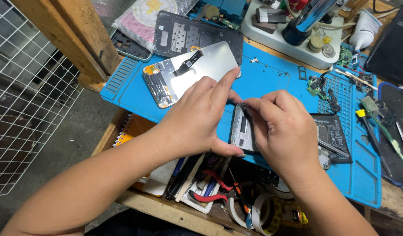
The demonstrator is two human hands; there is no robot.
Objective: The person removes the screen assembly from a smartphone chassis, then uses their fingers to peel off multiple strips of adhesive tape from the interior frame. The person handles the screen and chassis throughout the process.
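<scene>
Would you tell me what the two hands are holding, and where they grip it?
An opened phone body: the left hand steadies its left edge, the right hand pinches its top edge.

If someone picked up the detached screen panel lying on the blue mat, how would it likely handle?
The screen panel looks thin and flat, so probably light but fragile, liable to crack if flexed. Its black ribbon cable seems floppy and could snag. Its smooth metallic back may slide easily on the blue mat.
</scene>
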